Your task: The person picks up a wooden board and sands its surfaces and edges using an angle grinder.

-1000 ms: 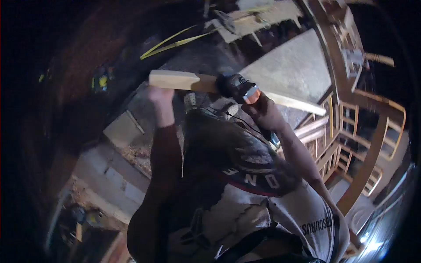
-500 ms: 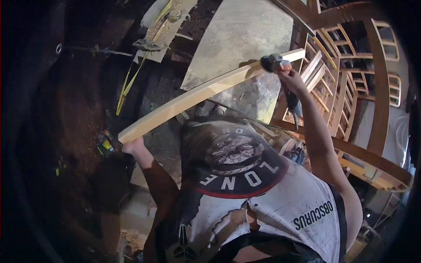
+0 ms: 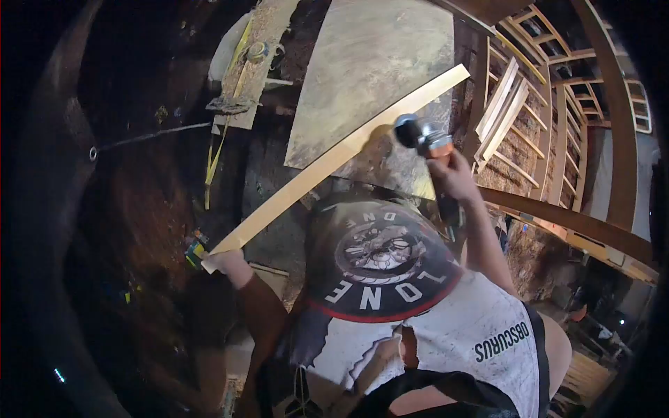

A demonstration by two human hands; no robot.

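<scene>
A long pale wooden plank runs diagonally from the lower left to the upper right. My left hand is closed around its near left end. In my right hand is an angle grinder with an orange and dark body, gripped from behind its head. The round disc end of the grinder faces the plank; a gap shows between them in the view, and a shadow falls on the wood. Beneath the plank's far part lies a large pale, stained board.
On the left, a narrow dusty board carries a tape roll and yellow strap. Wooden strips lean at the right beside a slatted wooden frame. A brown beam crosses at right.
The grinder has come off the plank's far part and moved toward my body. The plank has turned so a broad flat face shows, and its near end sits lower in view.
</scene>
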